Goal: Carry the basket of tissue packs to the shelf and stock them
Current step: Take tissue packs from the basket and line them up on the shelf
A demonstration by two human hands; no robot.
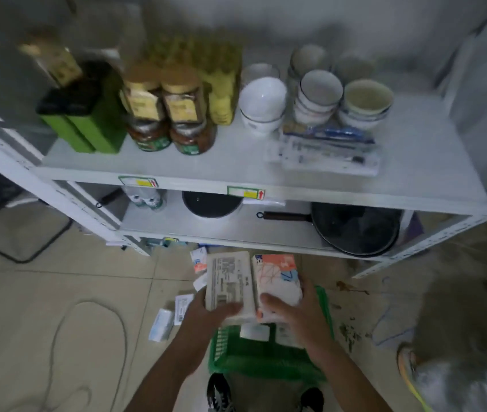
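Note:
A green plastic basket [248, 359] stands on the tiled floor in front of my feet, with a few tissue packs [255, 331] still inside. My left hand [206, 315] grips a white tissue pack [228, 281] with printed text facing up. Beside it my right hand [292, 316] holds a tissue pack with an orange and blue pattern [277, 278]. Both packs are held side by side above the basket, below the front of the white metal shelf [236, 179]. More tissue packs [162, 324] lie loose on the floor to the left.
The top shelf board carries green boxes [87, 126], jars [162, 114], a yellow bottle [221, 84], stacked bowls [316, 96] and packed utensils [325, 156]. The lower board holds a frying pan [355, 227] and a pot [211, 205]. A cable [87, 337] loops over the floor at left. A shoe [411, 373] shows at right.

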